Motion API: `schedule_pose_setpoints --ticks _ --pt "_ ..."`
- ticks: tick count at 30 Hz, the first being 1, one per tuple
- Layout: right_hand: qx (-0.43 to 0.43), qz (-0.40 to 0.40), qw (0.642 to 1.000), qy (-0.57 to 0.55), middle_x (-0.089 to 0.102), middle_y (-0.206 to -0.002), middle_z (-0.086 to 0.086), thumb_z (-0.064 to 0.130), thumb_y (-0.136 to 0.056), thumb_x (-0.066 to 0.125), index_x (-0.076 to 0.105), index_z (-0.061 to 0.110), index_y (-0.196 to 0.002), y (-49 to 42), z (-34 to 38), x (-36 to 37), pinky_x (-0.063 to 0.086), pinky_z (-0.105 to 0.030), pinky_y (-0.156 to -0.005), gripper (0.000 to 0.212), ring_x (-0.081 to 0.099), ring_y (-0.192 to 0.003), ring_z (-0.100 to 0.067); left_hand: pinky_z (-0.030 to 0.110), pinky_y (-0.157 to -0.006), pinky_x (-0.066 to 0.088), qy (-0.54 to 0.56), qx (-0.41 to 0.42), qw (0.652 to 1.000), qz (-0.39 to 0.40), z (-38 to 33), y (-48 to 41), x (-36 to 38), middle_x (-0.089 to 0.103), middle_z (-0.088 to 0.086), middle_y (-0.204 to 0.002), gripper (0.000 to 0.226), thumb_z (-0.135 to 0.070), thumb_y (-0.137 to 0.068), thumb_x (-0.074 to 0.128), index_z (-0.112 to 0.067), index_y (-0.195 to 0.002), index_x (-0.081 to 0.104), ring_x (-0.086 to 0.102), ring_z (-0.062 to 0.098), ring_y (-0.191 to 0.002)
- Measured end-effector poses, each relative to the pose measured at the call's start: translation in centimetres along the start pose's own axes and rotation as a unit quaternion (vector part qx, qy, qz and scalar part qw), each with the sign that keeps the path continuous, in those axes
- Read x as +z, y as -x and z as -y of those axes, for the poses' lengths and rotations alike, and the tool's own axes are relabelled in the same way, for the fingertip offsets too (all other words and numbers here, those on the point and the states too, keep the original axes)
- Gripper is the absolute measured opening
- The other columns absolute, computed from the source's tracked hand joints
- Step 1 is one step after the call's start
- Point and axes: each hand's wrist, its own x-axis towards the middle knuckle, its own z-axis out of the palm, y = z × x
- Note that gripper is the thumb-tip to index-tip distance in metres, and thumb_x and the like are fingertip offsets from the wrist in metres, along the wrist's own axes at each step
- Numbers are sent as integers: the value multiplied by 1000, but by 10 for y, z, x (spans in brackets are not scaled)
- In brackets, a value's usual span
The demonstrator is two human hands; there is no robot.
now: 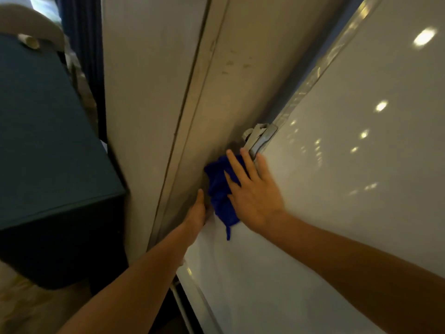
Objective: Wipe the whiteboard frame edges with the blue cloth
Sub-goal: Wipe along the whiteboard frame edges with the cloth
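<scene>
Blue cloth [220, 194] bunched against whiteboard frame edge [255, 148], just below corner bracket [262, 133], pinned under straight, spread fingers [235, 166] of right hand [254, 198]. Left hand [197, 212] touching same edge just beside cloth; fingers hidden, grip impossible to tell.

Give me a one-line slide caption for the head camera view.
Right hand presses the blue cloth flat against the whiteboard frame near its corner, left hand alongside.
</scene>
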Motion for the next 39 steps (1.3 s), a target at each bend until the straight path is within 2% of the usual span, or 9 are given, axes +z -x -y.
schedule_pose_setpoints --ticks 3,7,11,17,23,26,31,36,39 --pt "38 -17 999 -23 -11 -163 -13 49 -91 48 30 20 -149 9 -1 -2 -13 -59 -116 68 -16 -147 -42 47 -114 31 16 -5 1000 17 -4 3 4 48 13 -144 63 -56 -98 25 -14 -142 42 47 30 -130" --pt "-39 76 996 -12 -17 -162 -10 49 -99 35 22 20 -153 13 45 10 -18 -57 -115 63 -25 -144 -40 46 -108 39 59 16 998 22 -6 8 2 53 15 -139 48 -40 -103 25 -14 -136 48 53 29 -122" --pt "10 40 999 32 -14 -162 -11 54 -99 20 12 23 -154 -1 9 0 -20 -58 -113 64 -17 -147 -38 48 -110 36 90 23 994 61 -12 9 2 52 12 -140 54 -47 -102 24 -15 -141 45 50 30 -126" --pt "33 59 996 -59 -10 -164 -8 66 -92 24 19 21 -152 9 55 7 -12 -53 -117 75 -18 -148 -34 45 -98 45 9 36 999 30 -8 13 7 55 18 -134 36 -31 -104 26 -14 -122 53 57 30 -109" --pt "65 16 998 -5 -11 -164 -8 70 -91 11 19 19 -153 -1 4 -24 -7 -57 -116 81 -18 -148 -34 36 -84 54 -95 60 994 18 -26 22 -4 67 9 -113 44 -46 -100 34 -19 -125 58 63 26 -101" --pt "130 -67 989 0 7 -165 -9 73 -90 12 32 15 -150 -4 -46 -57 1 -59 -118 86 -3 -150 -35 38 -71 51 -257 253 926 -113 -47 27 0 67 4 -87 30 -40 -100 36 -25 -93 62 64 27 -83" --pt "220 -91 970 47 -6 -165 -7 80 -85 6 28 14 -152 -22 -133 -108 -1 -59 -118 97 -12 -149 -34 21 -73 46 -265 506 819 -52 -106 47 66 57 -9 -99 17 -41 -91 41 -36 -104 52 57 10 -89" --pt "125 -66 983 119 -7 -165 -2 74 -90 15 43 8 -145 -33 -165 -123 -3 -57 -119 91 -16 -149 -31 38 -100 44 -356 539 763 30 -169 63 146 45 2 -137 51 -30 -92 48 -18 -140 39 45 18 -122" --pt "167 -73 966 186 -6 -165 -3 74 -89 15 34 9 -149 -33 -213 -143 -2 -57 -118 91 -13 -149 -33 42 -104 43 -364 492 782 117 -174 62 164 42 0 -146 62 -38 -94 53 -18 -148 30 46 17 -128"
